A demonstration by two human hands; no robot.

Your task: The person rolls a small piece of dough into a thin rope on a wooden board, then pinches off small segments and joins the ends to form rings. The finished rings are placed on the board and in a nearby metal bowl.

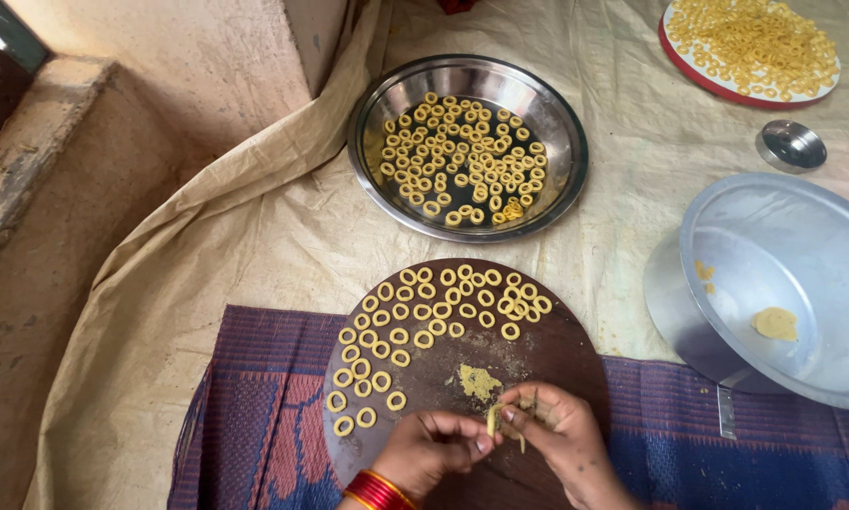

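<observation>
While both hands (495, 430) pinch it, dough strip (491, 418) upright

I see a round dark wooden board (538, 364), matt and dusted with flour, carrying soft, dull yellow dough rings (415, 316). The round steel pan (373, 142) shines mirror-bright; the big aluminium lid (774, 246) looks brushed, duller. Beneath lie a creased, coarse beige cloth (283, 227) and a ribbed woven purple mat (254, 416).

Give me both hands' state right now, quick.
Left hand: fingers curled, pinching one end of the dough strip over the round wooden board.
Right hand: closed on the same dough strip, fingertips meeting the left's.
</observation>
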